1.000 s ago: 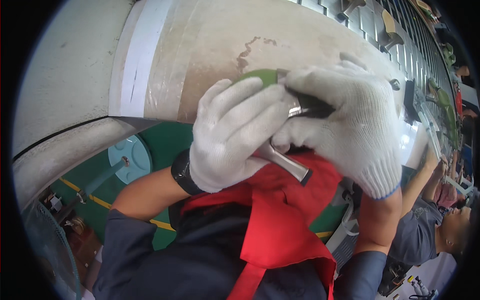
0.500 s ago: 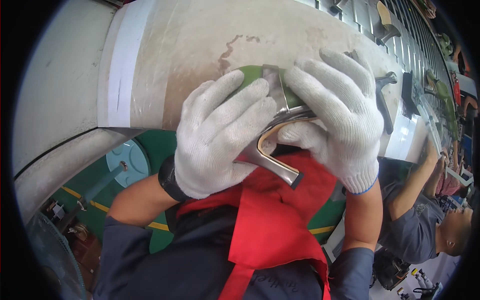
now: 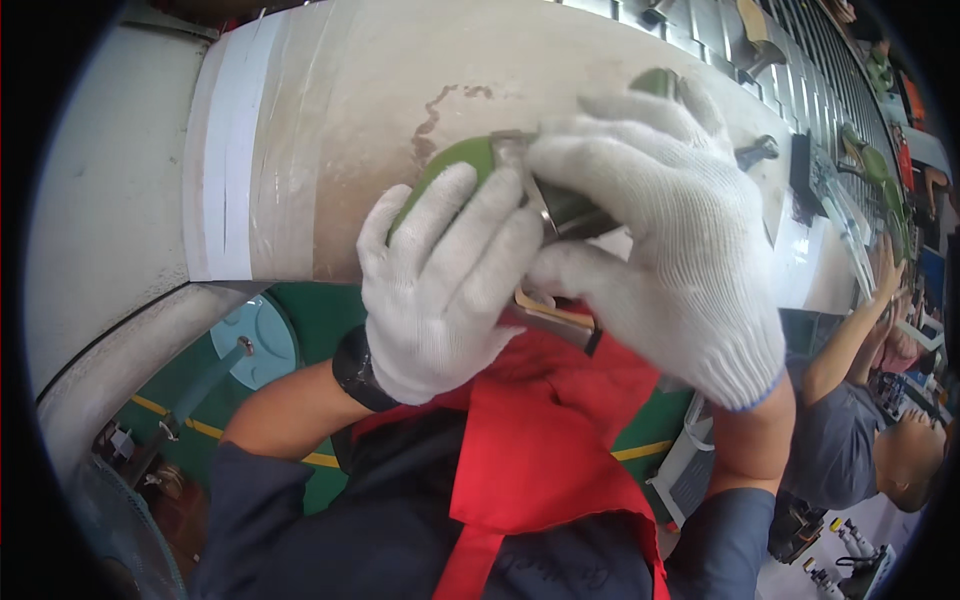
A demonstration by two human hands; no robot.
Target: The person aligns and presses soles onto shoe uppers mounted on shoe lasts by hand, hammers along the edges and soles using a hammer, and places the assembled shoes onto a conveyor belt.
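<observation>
A high-heeled shoe on a green shoe last (image 3: 455, 165) is held between my two white-gloved hands at the edge of the pale work surface. A metallic grey band (image 3: 508, 152) crosses the last, and the heel (image 3: 562, 318) points down toward my red apron. My left hand (image 3: 445, 285) wraps the near left side of the shoe, its fingers lying over the last. My right hand (image 3: 665, 225) is bent over the other side, fingertips at the band and thumb below. It hides much of the shoe, and motion blurs its fingers.
Behind my right hand a green tip (image 3: 655, 82) and a grey heel-like piece (image 3: 757, 152) show on the work surface (image 3: 370, 90). Further right, a ribbed metal conveyor (image 3: 805, 80) carries more shoes. A co-worker (image 3: 835, 440) is at the right. A pale blue round base (image 3: 255, 340) stands below left.
The shoe has shifted slightly left and turned, so less of its heel shows. My right hand has tilted, its fingers drawn across toward the band. My left hand keeps its hold.
</observation>
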